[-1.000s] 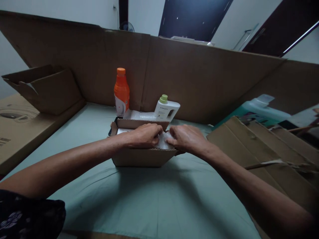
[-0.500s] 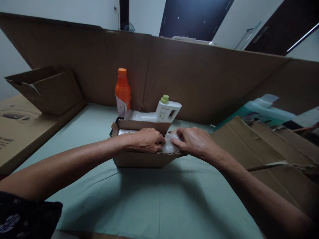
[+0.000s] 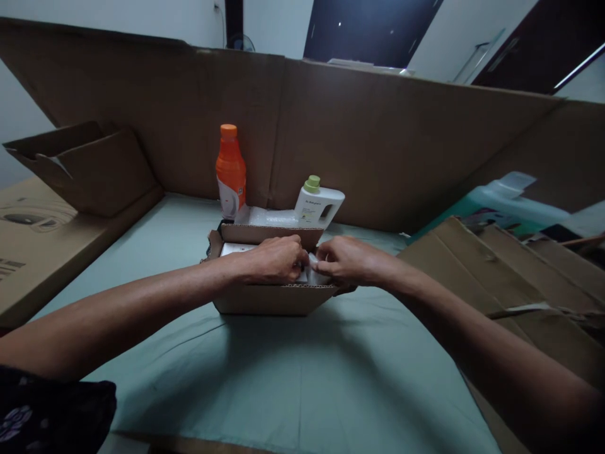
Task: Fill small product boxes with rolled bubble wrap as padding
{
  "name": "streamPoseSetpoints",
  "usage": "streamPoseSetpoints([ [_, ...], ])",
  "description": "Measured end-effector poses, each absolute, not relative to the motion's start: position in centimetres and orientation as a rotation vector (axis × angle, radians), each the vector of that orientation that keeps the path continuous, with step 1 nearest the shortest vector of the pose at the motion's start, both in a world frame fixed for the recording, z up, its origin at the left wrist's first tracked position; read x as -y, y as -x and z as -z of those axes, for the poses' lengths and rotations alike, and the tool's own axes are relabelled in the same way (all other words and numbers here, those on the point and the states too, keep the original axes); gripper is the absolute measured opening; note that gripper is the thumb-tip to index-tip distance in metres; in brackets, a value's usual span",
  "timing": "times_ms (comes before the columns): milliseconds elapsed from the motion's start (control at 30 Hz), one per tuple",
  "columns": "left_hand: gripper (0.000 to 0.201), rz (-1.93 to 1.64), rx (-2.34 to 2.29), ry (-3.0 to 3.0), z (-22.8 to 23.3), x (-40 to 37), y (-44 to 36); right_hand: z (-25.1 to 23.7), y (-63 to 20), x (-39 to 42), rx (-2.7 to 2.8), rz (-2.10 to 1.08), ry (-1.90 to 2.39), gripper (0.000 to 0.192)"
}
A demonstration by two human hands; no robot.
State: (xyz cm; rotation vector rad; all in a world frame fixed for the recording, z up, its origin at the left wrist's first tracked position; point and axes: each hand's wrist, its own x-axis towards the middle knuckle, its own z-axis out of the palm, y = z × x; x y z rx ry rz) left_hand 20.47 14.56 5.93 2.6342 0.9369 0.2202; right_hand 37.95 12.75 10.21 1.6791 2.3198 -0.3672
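Both hands meet over a small open cardboard box (image 3: 269,296) on the green cloth (image 3: 283,378), and they hide most of what lies inside. Between the fingertips only a scrap of pale, crinkled wrap (image 3: 309,272) shows; what it covers cannot be made out, nor which way it points. The left hand (image 3: 276,258) curls knuckles-up over the box's middle, fingers pinched on the wrap. The right hand (image 3: 347,261) meets it from the other side, fingers also closed on the wrap. The box's long axis runs left to right beneath the grip. Beyond the hands stand an orange bottle (image 3: 230,170) and a white jug (image 3: 317,205), both upright, against a cardboard wall (image 3: 378,139).
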Motion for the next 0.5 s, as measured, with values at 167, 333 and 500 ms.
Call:
streamPoseSetpoints([
  [167,0.037,-0.202,-0.947,-2.614,-5.6,-15.2,-21.0,-10.1,-37.7,-12.7,-2.332,0.428,-1.711,0.018],
  [333,0.029,-0.410,-0.920,-2.556,-8.3,-14.5,-19.7,-10.9,-38.7,-11.7,-2.452,0.328,-1.809,0.019],
  [500,0.028,-1.232,-1.138,-2.326,-10.6,-6.6,-12.5,-9.3,-44.8,-6.1,-2.784,0.395,-2.351,0.031],
])
